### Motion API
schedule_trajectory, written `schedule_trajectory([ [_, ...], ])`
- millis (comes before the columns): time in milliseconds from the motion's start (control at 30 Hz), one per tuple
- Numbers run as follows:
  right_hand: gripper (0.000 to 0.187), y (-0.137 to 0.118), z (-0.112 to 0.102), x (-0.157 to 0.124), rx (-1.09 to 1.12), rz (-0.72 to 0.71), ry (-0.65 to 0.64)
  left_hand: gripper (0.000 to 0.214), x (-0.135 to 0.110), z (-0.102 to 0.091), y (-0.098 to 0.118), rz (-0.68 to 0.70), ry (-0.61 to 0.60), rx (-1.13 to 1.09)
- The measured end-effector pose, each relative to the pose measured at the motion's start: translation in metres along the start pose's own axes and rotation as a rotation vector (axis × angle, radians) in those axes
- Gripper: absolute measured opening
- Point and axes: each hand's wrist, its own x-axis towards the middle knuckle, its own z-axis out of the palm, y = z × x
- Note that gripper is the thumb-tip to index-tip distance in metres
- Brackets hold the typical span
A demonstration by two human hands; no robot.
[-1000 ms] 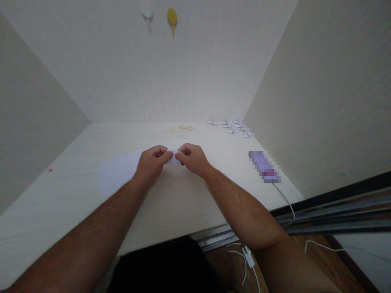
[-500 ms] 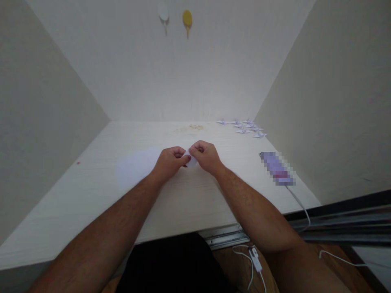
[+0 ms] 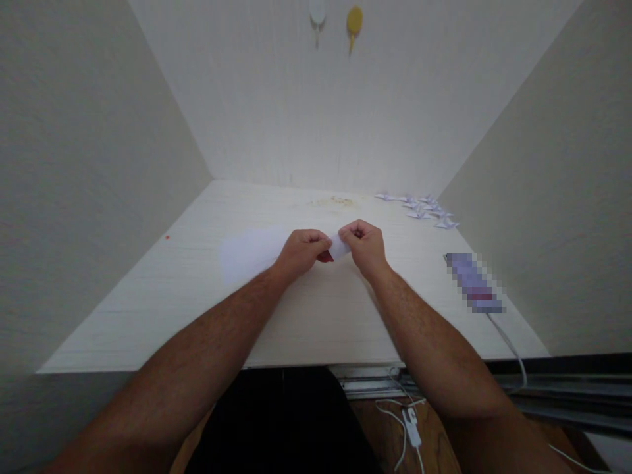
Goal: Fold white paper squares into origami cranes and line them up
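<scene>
A small piece of white paper (image 3: 338, 247) is held between my two hands, above the middle of the white table. My left hand (image 3: 306, 252) pinches its left edge between thumb and fingers. With its thumb and fingertips my right hand (image 3: 364, 245) grips the upper right part. Something red shows just under the left fingertips; I cannot tell whether it belongs to the paper. A stack or sheet of white paper (image 3: 249, 253) lies flat left of my hands. Several folded white paper cranes (image 3: 419, 214) stand at the back right.
A phone-like device (image 3: 474, 283), blurred by pixels, lies at the right with a white cable (image 3: 508, 343) running off the table edge (image 3: 316, 363). A red speck (image 3: 167, 237) is at the left. Walls enclose the table on three sides; a yellow hook (image 3: 354, 21) hangs on the back one.
The view has shifted, so most things sit farther right. My hands are slightly farther apart, and more of the paper shows between them.
</scene>
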Motion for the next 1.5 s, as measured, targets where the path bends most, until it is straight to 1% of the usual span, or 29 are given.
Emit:
schedule_trajectory([
  [200, 0.015, -0.002, 0.004, -0.005, -0.066, -0.004, -0.091, 0.026, 0.003, -0.002, -0.008, 0.136, -0.001, 0.070],
  [300, 0.015, -0.003, 0.004, -0.006, -0.093, -0.011, -0.086, 0.025, 0.005, -0.003, -0.010, 0.154, 0.009, 0.105],
  [467, 0.015, -0.001, 0.003, -0.004, -0.043, -0.045, 0.011, 0.023, 0.002, -0.001, -0.009, 0.126, -0.037, 0.137],
  [567, 0.016, 0.001, 0.004, -0.003, 0.026, -0.031, 0.035, 0.017, 0.000, 0.001, -0.007, 0.082, -0.025, 0.080],
  [700, 0.016, 0.002, 0.006, -0.003, 0.104, -0.011, 0.041, 0.015, 0.000, 0.002, -0.004, 0.016, 0.010, -0.058],
  [767, 0.016, 0.001, 0.006, -0.003, 0.128, -0.005, 0.067, 0.016, 0.000, 0.002, -0.003, -0.003, -0.012, -0.109],
  [833, 0.018, 0.001, 0.006, -0.003, 0.144, 0.002, 0.090, 0.018, -0.001, 0.003, -0.003, -0.008, -0.051, -0.089],
  [867, 0.019, 0.001, 0.006, -0.003, 0.153, 0.009, 0.089, 0.018, -0.001, 0.003, -0.003, -0.006, -0.062, -0.060],
  [933, 0.021, 0.002, 0.006, -0.003, 0.173, 0.035, 0.059, 0.018, -0.001, 0.004, -0.003, -0.004, -0.046, -0.018],
  [1033, 0.022, 0.007, 0.005, -0.002, 0.174, 0.076, -0.015, 0.021, 0.001, 0.003, -0.003, -0.012, 0.030, -0.054],
  [1100, 0.021, 0.010, 0.004, -0.002, 0.158, 0.076, -0.047, 0.023, 0.002, 0.003, -0.002, -0.018, 0.060, -0.097],
  [1167, 0.021, 0.011, 0.003, -0.003, 0.152, 0.062, -0.052, 0.023, 0.002, 0.002, -0.001, -0.024, 0.064, -0.117],
  [1267, 0.021, 0.009, 0.001, -0.003, 0.132, 0.033, -0.040, 0.021, 0.001, 0.002, -0.001, -0.030, 0.034, -0.122],
  [1333, 0.020, 0.006, 0.001, -0.004, 0.100, 0.018, -0.040, 0.016, 0.001, 0.002, -0.004, 0.003, 0.014, -0.131],
  [1400, 0.020, 0.002, 0.000, -0.005, 0.064, 0.019, -0.056, 0.012, 0.002, 0.001, -0.007, 0.073, 0.005, -0.132],
  [1500, 0.022, 0.000, 0.001, -0.006, 0.016, 0.032, -0.086, 0.018, 0.003, 0.000, -0.010, 0.155, 0.023, -0.077],
])
